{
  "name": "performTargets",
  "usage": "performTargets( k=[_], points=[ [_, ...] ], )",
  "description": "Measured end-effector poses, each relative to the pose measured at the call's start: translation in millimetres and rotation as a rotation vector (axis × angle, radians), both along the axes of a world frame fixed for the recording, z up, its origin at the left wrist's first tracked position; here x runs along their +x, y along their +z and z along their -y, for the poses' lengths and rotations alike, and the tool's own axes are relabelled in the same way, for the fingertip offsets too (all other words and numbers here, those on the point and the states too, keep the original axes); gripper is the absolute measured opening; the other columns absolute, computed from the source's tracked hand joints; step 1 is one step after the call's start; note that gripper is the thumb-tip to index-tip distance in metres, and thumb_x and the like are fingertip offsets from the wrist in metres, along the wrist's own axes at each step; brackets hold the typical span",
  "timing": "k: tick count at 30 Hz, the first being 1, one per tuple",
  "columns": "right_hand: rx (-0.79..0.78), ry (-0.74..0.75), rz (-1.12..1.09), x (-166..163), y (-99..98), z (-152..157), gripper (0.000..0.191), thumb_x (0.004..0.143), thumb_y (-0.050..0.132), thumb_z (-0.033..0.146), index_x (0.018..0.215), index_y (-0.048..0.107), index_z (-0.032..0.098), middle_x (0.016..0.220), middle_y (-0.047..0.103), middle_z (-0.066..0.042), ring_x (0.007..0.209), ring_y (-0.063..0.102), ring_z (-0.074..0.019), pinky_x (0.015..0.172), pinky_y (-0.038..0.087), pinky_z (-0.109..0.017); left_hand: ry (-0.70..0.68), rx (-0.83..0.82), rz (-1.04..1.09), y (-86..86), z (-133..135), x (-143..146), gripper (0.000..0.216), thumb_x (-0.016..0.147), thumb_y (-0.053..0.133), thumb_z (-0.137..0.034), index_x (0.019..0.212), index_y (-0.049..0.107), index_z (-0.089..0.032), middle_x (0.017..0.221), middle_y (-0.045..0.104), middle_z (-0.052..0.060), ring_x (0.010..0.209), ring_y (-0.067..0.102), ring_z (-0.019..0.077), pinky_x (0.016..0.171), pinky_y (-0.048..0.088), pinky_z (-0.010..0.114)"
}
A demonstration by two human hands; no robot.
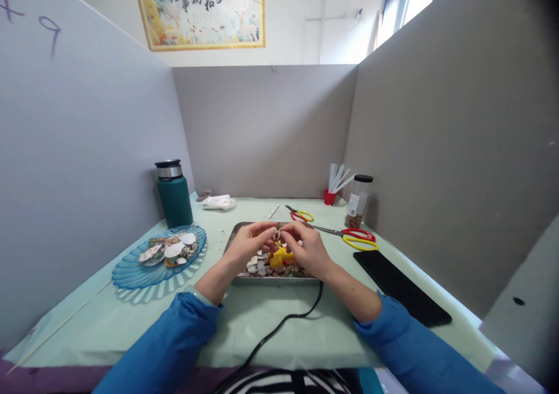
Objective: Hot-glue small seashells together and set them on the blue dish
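Between your forearms you have an open lane to the front rim of the tray (279,281), with only a black cable (288,318) crossing the worktop (340,330) there. On your left, the blue plate (124,274) leaves a narrow gap beside the tray, and the tall bottle (175,201) blocks behind it. Rightward, large scissors (360,238) lie low before the partition (445,149).

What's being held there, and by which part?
A small piece, too tiny to identify, pinched between the left hand and right hand; which part they grip is unclear.
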State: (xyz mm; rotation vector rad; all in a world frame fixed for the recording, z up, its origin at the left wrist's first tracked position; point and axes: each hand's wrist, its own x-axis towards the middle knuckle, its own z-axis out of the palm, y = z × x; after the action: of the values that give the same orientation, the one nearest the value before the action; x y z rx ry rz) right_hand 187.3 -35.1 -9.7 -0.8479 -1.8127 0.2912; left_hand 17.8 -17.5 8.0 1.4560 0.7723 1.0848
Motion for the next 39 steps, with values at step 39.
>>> performTargets(
  k=[39],
  points=[
    [-0.584, 0.362, -0.331, -0.1, 13.2, 1.5, 0.026, 0.077, 0.060, 0.041, 0.073, 0.050, 0.017, 0.059, 0.055, 0.005, 0.038, 0.045, -0.0050, 0.036, 0.036, -0.017, -0.016, 0.211, -0.125, 1.7, 0.3, -0.7, 0.040, 0.076, 0.062, -0.041, 0.106, 0.068, -0.015, 0.091, 0.063, 0.007, 0.061, 0.059, 0.0117, 0.060, 0.052, 0.027]
  ],
)
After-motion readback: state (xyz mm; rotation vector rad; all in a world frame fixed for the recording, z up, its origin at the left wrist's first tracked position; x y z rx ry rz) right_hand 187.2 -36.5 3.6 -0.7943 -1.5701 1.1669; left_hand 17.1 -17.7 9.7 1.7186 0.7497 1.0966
